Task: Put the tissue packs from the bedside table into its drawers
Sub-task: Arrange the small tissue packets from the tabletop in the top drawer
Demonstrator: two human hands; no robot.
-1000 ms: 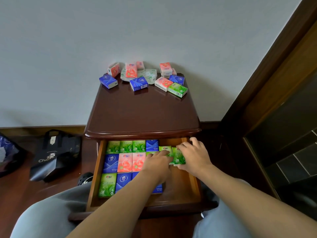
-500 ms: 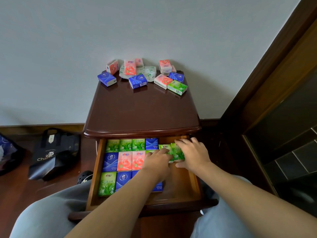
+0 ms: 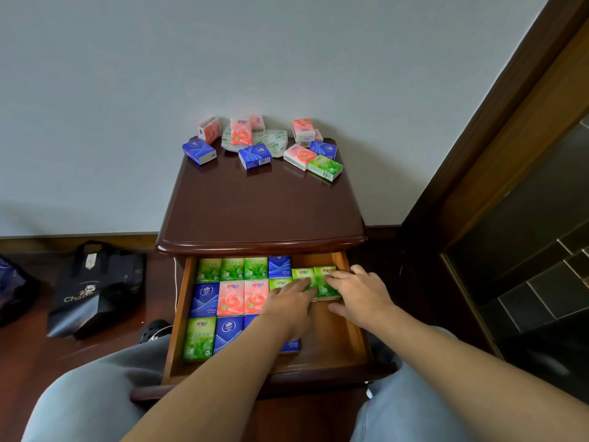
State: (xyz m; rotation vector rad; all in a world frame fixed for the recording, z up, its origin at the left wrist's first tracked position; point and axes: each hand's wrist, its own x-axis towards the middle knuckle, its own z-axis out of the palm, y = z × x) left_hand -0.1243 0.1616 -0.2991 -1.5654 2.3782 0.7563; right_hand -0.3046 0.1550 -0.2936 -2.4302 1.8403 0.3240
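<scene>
Head view. A dark red-brown polished wooden bedside table [image 3: 261,212] stood against a pale wall. Its top drawer [image 3: 350,339], lighter orange-brown wood inside, was pulled out toward the person.

Inside the drawer, small rectangular tissue packs lay flat in rows, edges touching. Back row: three green packs [image 3: 232,268] side by side, then a blue pack [image 3: 279,266]. Middle row: a blue pack with white logo [image 3: 205,298], then two pink rose-printed packs [image 3: 243,296]. Front row: a green pack [image 3: 199,339], then a blue one [image 3: 228,334], with more blue partly hidden under the left forearm. The right part of the drawer floor was bare wood.

Left hand [image 3: 288,303] lay flat, fingers straight, fingertips pressing on a bright green pack [image 3: 301,275] in the right half of the drawer. Right hand [image 3: 358,293] also lay flat with fingers extended, fingertips resting on the neighbouring green pack [image 3: 325,282]. The two packs sat side by side, touching. Neither hand gripped anything.

On the tabletop, along the back edge by the wall, a loose cluster of packs remained: blue packs [image 3: 255,157], pink ones [image 3: 241,130], one green pack [image 3: 325,167] at the right front of the group, and crumpled clear wrapping [image 3: 274,141] among them.

On the dark wood floor to the left, a black shopping bag [image 3: 95,288] lay slumped. Grey-trousered knees [image 3: 95,403] framed the drawer.
</scene>
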